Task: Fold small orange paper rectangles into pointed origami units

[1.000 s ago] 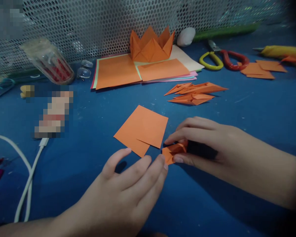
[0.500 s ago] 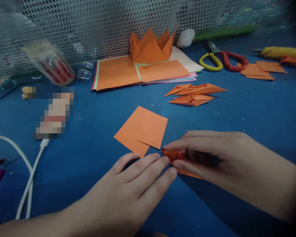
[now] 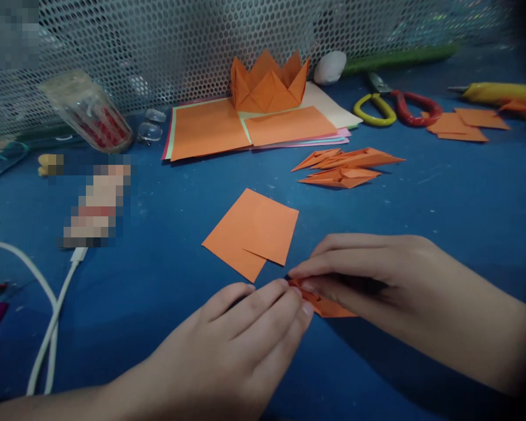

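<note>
A small folded piece of orange paper lies on the blue table, partly covered by both hands. My right hand pinches its upper edge between thumb and fingertips. My left hand lies palm down with fingers stretched out, their tips touching the paper's left end. Just beyond the hands rest overlapping flat orange paper squares. Farther back are several pointed folded orange paper pieces, lying side by side.
An orange paper crown stands on a stack of coloured paper at the back. Scissors, more orange squares and a yellow-handled tool are at right. A jar and a white cable are at left.
My right fingertips have moved slightly down and pressed closer to the paper, whose raised flap now lies lower. My left hand has shifted a little downward.
</note>
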### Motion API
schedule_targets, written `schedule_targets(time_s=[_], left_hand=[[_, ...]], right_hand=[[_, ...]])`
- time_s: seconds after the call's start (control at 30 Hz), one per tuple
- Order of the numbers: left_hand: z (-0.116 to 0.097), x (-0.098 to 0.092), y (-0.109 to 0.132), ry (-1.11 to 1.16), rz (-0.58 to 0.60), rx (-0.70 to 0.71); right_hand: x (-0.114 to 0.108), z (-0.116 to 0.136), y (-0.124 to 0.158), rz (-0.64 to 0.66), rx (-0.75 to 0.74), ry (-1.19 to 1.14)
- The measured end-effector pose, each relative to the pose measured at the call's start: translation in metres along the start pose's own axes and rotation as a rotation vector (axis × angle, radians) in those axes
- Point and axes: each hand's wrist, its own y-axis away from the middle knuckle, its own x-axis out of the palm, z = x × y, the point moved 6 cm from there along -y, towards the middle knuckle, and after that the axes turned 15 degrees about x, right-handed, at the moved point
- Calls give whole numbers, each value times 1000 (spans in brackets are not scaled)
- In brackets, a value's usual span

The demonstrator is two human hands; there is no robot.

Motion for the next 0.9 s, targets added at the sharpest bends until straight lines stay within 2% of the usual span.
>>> schedule_targets(time_s=[0.13, 0.33, 0.53, 0.57, 0.77, 0.9], left_hand=[[-2, -1, -2, -34, 11, 8], [-3, 4, -5, -74, -94, 22], [-2, 0, -4, 1, 24, 29], [-1, -1, -4, 12, 35, 30], [3, -5, -7, 72, 54, 33], [3, -3, -5, 116, 42, 51]], right_hand=[[2, 1, 2, -42, -8, 30], [6, -4, 6, -14, 7, 24], [4, -8, 4, -21, 90, -1], [2, -8, 4, -54, 100, -28], [8, -15, 3, -33, 166, -146], [4, -13, 3, -37, 147, -172]])
